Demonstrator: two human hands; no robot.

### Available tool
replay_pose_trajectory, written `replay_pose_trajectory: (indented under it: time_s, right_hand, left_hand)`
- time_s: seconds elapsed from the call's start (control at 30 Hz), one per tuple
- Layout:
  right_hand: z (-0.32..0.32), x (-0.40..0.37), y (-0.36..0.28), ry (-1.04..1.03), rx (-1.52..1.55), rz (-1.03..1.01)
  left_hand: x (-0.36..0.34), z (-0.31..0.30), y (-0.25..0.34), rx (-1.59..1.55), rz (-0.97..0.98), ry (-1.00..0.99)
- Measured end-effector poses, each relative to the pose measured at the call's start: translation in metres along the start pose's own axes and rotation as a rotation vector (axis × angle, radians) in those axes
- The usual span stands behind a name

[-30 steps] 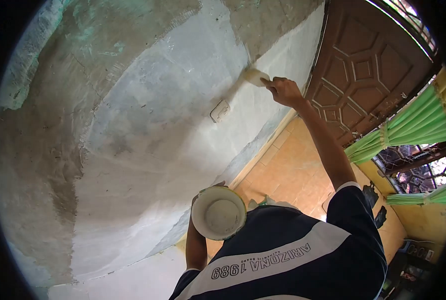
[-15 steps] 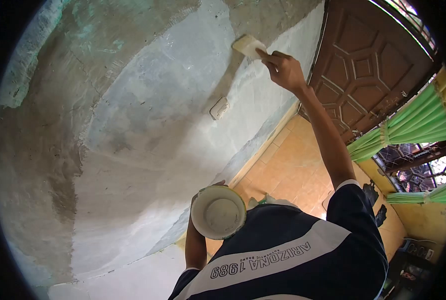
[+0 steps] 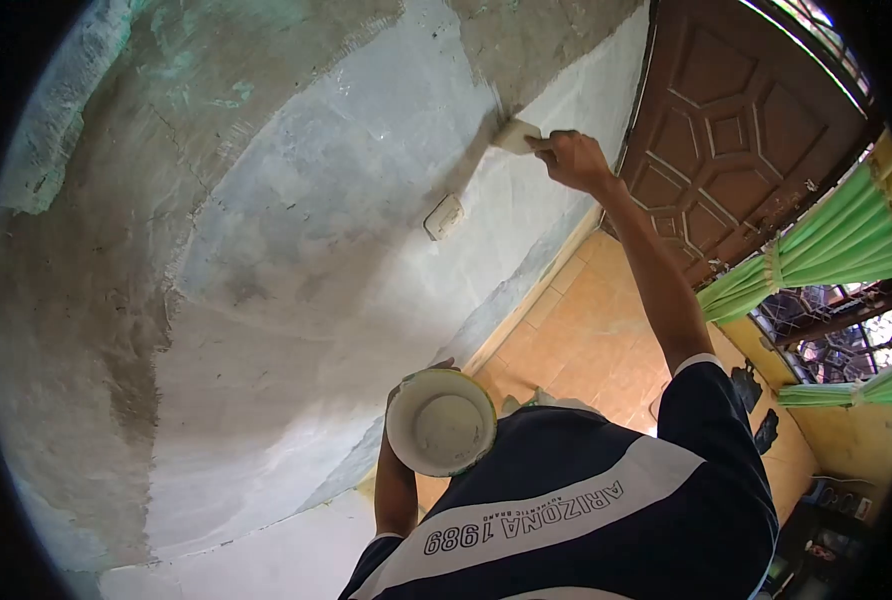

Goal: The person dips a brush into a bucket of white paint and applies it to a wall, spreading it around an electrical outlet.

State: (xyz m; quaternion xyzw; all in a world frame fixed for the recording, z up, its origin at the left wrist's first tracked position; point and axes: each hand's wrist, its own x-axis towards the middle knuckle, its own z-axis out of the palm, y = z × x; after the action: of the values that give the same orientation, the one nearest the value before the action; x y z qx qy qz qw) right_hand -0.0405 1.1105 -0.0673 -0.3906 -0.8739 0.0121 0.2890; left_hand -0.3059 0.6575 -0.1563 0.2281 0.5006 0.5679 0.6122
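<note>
Head view, right hand (image 3: 571, 160) closed on a flat pale scraper (image 3: 516, 135), blade pressed to the rough grey wall (image 3: 296, 250) with its smooth skim patch, left hand (image 3: 396, 392) cupping a round white bowl (image 3: 440, 422) at chest, carved brown door (image 3: 736, 140) beside

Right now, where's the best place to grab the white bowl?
Probably pinch the rim of the white bowl on the arc nearest the shirt, coming from above: its mouth faces up, that arc is bare, and the left hand cups it from beneath, fingertips at the far rim.
</note>
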Motion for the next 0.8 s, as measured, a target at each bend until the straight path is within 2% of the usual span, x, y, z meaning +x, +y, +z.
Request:
replay_pose_trajectory:
  time_s: [0.07,0.13,0.2,0.27,0.33,0.47,0.5,0.57,0.63,0.77,0.8]
  right_hand:
    - [-0.018,0.009,-0.003,0.056,0.027,-0.034]
    - [-0.030,0.016,-0.007,0.168,0.087,-0.055]
    - [-0.039,0.014,-0.015,0.179,0.106,-0.056]
    - [-0.040,0.011,-0.027,0.248,0.145,0.023]
    - [0.003,0.007,-0.003,0.252,0.148,-0.087]
    - [0.036,-0.017,0.006,0.024,0.054,-0.002]
    - [0.039,-0.021,0.009,0.025,0.052,-0.001]
    - [0.044,-0.027,0.016,-0.154,-0.023,0.028]
    - [0.049,-0.029,0.024,-0.124,-0.026,0.004]
    - [0.015,-0.003,0.008,-0.005,0.038,0.001]
    - [0.003,0.006,0.007,-0.006,0.042,-0.007]
  left_hand:
    - [0.000,0.000,-0.001,-0.081,-0.029,0.004]
    - [0.002,-0.004,-0.005,-0.018,0.020,-0.016]
    - [0.001,-0.002,-0.004,0.031,0.016,-0.008]
    - [0.002,-0.002,-0.002,0.079,0.014,0.001]
    - [0.002,-0.006,-0.002,0.073,-0.016,-0.030]
    - [0.003,-0.007,-0.005,0.085,0.055,-0.031]
    - [0.004,-0.009,-0.006,0.058,0.041,-0.025]
    - [0.006,-0.007,-0.004,0.031,0.029,-0.020]
    - [0.005,0.000,0.006,0.030,-0.066,0.014]
    - [0.009,-0.002,0.000,0.013,-0.078,0.052]
    - [0.008,-0.004,-0.001,0.040,-0.032,0.033]
